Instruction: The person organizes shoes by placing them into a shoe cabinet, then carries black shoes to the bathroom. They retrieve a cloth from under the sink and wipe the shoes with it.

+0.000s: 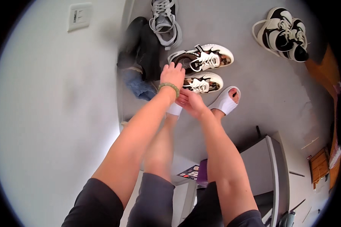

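A pair of camouflage sneakers with white soles and white laces lies on the grey floor, the far sneaker point(206, 58) beside the near sneaker point(202, 83). My left hand point(172, 77), a green bead bracelet on its wrist, is over their heel ends, its fingers slightly apart and bent. It hides the near sneaker's heel, so contact is hard to judge. Just nearer, my right hand point(192, 102) has its fingers stretched toward the left wrist, with nothing seen in them. Below the hands are my feet in white slides point(226, 101).
Grey sneakers point(165, 22) stand at the top. Dark boots point(144, 49) and a blue cloth point(140, 85) lie by the white wall point(64, 113) at left. Black-and-white sneakers point(284, 34) rest at upper right. A grey-edged cabinet point(272, 170) stands at lower right.
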Demonstrator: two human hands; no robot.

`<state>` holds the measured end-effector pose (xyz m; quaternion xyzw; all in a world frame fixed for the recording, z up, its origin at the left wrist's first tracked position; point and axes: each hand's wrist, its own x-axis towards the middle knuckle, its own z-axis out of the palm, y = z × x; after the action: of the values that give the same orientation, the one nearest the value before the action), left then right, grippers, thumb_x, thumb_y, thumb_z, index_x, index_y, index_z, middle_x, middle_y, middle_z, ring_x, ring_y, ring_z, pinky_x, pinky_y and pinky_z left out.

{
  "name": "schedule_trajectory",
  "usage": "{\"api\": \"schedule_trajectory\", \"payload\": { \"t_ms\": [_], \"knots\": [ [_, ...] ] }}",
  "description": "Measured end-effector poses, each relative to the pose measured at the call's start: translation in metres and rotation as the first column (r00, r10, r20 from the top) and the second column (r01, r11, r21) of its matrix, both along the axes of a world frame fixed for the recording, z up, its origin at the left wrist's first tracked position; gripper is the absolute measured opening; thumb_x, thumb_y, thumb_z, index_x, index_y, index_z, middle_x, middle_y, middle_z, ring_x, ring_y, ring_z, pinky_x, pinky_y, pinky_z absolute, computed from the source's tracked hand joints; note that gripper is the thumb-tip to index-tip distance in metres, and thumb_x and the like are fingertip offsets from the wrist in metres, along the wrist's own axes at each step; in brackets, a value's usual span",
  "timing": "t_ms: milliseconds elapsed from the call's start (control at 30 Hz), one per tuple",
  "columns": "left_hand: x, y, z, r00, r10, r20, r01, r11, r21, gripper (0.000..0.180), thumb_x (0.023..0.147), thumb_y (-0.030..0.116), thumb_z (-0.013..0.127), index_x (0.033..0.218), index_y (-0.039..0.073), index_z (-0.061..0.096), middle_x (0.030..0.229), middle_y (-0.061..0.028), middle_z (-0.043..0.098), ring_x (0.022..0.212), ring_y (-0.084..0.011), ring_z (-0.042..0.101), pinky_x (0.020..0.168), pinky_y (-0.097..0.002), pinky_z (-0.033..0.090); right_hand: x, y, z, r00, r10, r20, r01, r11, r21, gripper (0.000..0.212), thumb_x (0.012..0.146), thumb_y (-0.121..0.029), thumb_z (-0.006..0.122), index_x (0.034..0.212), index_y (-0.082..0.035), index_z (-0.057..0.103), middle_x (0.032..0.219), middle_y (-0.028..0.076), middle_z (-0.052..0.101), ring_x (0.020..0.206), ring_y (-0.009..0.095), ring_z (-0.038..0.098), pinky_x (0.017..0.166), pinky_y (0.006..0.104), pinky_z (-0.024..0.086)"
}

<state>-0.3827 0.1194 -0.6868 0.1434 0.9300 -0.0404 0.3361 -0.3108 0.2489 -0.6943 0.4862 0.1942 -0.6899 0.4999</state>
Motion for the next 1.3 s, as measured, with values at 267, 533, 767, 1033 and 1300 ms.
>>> {"api": "schedule_trajectory", "payload": {
  "t_ms": [267, 533, 767, 1033, 1300],
  "knots": [
    [-0.003, -0.016, 0.014, 0.967, 0.253, 0.044, -0.242, 0.840, 0.486, 0.025, 0.078, 0.010, 0.061, 0.103, 0.005, 0.065, 0.113, -0.0095, 0.059, 0.103, -0.0332, 0.057, 0.092, -0.0437, 0.047, 0.006, -0.062, -0.058, 0.861, -0.508, 0.006, 0.486, 0.828, 0.278, 0.025, 0.090, -0.030, 0.071, 0.101, -0.007, 0.066, 0.089, 0.002, 0.067, 0.076, 0.015, 0.061, 0.062, 0.0318, 0.050],
    [-0.085, -0.063, 0.003, 0.965, 0.114, -0.237, -0.051, 0.965, 0.258, 0.052, 0.081, 0.015, 0.072, 0.128, 0.005, 0.053, 0.123, -0.0147, 0.062, 0.126, -0.0332, 0.051, 0.115, -0.0436, 0.034, -0.075, -0.092, -0.038, 0.766, -0.500, 0.404, 0.019, 0.645, 0.764, 0.041, 0.084, -0.015, 0.074, 0.118, 0.005, 0.063, 0.120, 0.019, 0.066, 0.098, 0.031, 0.066, 0.086, 0.0465, 0.055],
    [-0.099, -0.063, 0.101, 0.982, 0.167, -0.083, -0.153, 0.976, 0.154, 0.038, 0.081, 0.017, 0.074, 0.114, 0.003, 0.062, 0.115, -0.0166, 0.063, 0.116, -0.0356, 0.054, 0.106, -0.0439, 0.040, -0.063, -0.040, 0.099, 0.920, -0.358, 0.162, 0.084, 0.582, 0.809, 0.045, 0.079, -0.014, 0.067, 0.116, 0.013, 0.062, 0.114, 0.020, 0.067, 0.093, 0.029, 0.067, 0.081, 0.0426, 0.054],
    [-0.014, -0.050, 0.330, 0.979, 0.199, -0.049, -0.155, 0.875, 0.458, 0.045, 0.076, 0.017, 0.076, 0.115, 0.001, 0.061, 0.114, -0.0192, 0.062, 0.114, -0.0388, 0.053, 0.102, -0.0475, 0.041, 0.069, 0.056, 0.352, 0.978, 0.159, -0.132, 0.038, 0.488, 0.872, 0.048, 0.078, -0.014, 0.071, 0.119, 0.008, 0.058, 0.116, 0.024, 0.067, 0.109, 0.036, 0.065, 0.095, 0.0412, 0.048],
    [0.053, -0.067, 0.487, 0.989, 0.105, 0.103, -0.141, 0.875, 0.463, 0.049, 0.075, 0.020, 0.080, 0.115, -0.001, 0.062, 0.112, -0.0207, 0.063, 0.109, -0.0394, 0.056, 0.097, -0.0463, 0.045, 0.195, 0.086, 0.665, 0.958, 0.267, -0.106, 0.012, 0.332, 0.943, 0.046, 0.078, -0.015, 0.069, 0.115, 0.002, 0.049, 0.115, 0.030, 0.060, 0.115, 0.048, 0.056, 0.095, 0.0500, 0.047]
  ]
}}
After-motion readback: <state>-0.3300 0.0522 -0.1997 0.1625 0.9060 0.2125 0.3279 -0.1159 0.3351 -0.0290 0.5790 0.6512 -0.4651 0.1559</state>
